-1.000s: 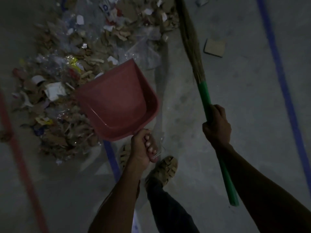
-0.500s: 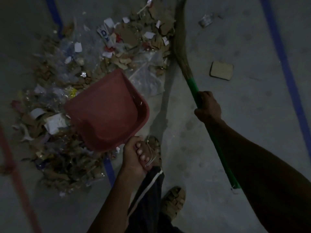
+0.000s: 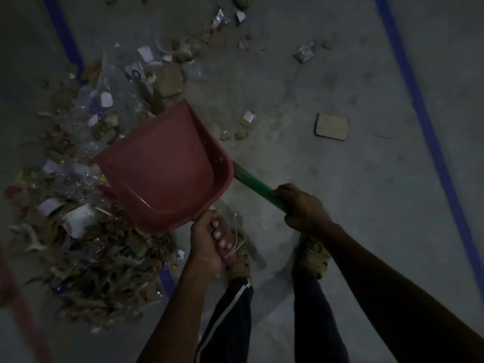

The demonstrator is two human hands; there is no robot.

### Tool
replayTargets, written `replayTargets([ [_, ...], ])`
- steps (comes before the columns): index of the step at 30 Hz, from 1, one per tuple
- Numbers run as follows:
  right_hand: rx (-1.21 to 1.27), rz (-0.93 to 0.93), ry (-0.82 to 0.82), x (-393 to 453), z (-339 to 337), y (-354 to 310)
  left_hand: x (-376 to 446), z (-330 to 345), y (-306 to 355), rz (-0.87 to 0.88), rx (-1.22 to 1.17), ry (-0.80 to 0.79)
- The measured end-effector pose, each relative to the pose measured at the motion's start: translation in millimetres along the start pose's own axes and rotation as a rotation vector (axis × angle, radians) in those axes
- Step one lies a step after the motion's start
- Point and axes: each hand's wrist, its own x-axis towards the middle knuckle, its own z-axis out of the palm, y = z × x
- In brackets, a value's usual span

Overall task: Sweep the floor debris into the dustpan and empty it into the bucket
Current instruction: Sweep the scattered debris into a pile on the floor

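Red rigid plastic dustpan (image 3: 167, 169): empty, raised over loose cardboard-and-paper debris pile (image 3: 86, 231); light, stiff; left hand (image 3: 209, 239) fingers curled round handle. Right hand (image 3: 301, 208) grips green-handled straw broom (image 3: 258, 186); bucket unseen

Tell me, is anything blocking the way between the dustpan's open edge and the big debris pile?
Nothing visible does. The left hand holds the red dustpan with its open edge right over the debris pile. The broom, gripped by the right hand, passes behind the pan's rear right.

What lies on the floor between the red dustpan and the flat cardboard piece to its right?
Head view: between dustpan and cardboard piece, a few small scraps on otherwise bare floor.
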Motion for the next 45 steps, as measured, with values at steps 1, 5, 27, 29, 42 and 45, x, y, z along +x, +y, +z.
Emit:
replayTargets([
  [1,0.002,0.004,0.048,-7,-1,4,0,0,-1,-0.001,-0.004,0.003],
  [5,-0.026,0.085,0.255,-26,-9,19,-2,-6,-4,0.017,-0.062,0.02],
  [27,-0.015,0.062,0.095,-88,-21,83,-39,55,-86,-0.034,-0.101,0.097],
  [29,0.013,0.127,0.208,-103,-31,105,-34,71,-93,-0.037,-0.061,0.084],
  [42,0.114,0.62,0.29,-174,-63,219,-21,137,-145,-0.019,0.092,0.018],
  [45,0.149,0.547,0.249,-175,-45,209,-19,141,-150,-0.027,0.147,0.04],
])
